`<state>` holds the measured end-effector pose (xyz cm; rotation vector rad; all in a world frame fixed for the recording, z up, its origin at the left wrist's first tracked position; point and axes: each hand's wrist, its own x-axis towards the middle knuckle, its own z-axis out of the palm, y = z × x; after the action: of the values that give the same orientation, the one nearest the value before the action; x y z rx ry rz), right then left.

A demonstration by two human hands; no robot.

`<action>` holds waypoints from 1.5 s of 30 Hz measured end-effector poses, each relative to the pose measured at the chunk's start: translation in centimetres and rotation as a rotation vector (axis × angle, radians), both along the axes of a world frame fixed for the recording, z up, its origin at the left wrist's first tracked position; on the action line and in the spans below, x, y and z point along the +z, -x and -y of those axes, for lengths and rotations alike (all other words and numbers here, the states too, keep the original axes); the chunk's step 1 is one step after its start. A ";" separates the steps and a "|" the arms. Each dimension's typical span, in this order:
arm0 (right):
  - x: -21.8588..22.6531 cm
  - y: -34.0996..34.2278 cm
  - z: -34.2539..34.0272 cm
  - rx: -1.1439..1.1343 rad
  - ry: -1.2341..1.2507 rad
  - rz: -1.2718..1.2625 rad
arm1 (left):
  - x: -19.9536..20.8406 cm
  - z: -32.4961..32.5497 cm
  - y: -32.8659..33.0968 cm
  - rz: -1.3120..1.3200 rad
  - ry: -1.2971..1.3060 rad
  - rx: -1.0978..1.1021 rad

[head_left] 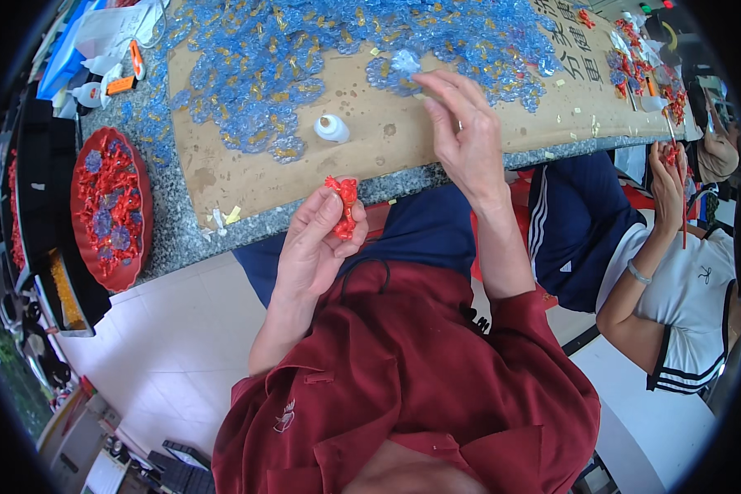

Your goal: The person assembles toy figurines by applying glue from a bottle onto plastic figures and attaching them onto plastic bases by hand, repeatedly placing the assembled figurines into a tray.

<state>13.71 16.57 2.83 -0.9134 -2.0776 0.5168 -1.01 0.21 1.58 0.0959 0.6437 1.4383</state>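
A small red plastic figurine [345, 206] is pinched between the thumb and fingers of my left hand [314, 235], just in front of the table edge. My right hand [471, 132] reaches over the table with its thumb and fingertips apart and nothing visible between them. Just beyond those fingertips lie a pale, whitish clear piece [405, 62] and some blue translucent flower-shaped pieces [383, 74] with yellow centres. Between my hands, farther back, a small white bottle [331, 128] rests on the brown cardboard [370, 144].
A large heap of blue translucent pieces [255, 74] covers the back of the table. On the left stands a red oval tray [146, 222] of red and purple parts, beside a black bin with yellow bits [64, 288]. At right, a co-worker's hand [668, 177] holds red parts.
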 end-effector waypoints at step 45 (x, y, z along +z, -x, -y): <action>-0.5 -2.4 6.6 0.540 1.334 -0.805 | -0.1 -0.3 -1.3 -0.324 -0.179 0.036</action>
<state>16.08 9.93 2.35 -0.5564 -1.0093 2.2559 0.33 0.54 1.47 0.4679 0.7812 1.5272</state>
